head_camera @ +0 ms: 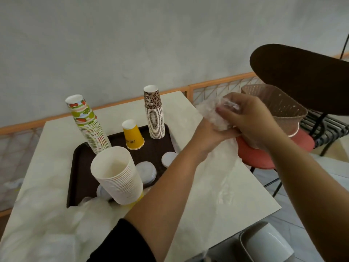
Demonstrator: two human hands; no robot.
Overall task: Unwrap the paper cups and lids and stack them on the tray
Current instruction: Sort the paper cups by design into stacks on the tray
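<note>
The clear plastic wrap (213, 112) bunched between the left hand (211, 133) and the right hand (247, 118) is blurred, so whether it holds cups, lids or nothing cannot be told, and the left hand's fingers are hidden behind it and the right hand. The tall white cup stack (117, 174) covers part of the lids (145, 170) on the tray (75, 176) and all but the rim of a yellow cup beneath it. The pale container (268, 244) at the bottom is cut off by the frame edge, and the printing on the upside-down yellow cup (133, 136) is too small to read.
</note>
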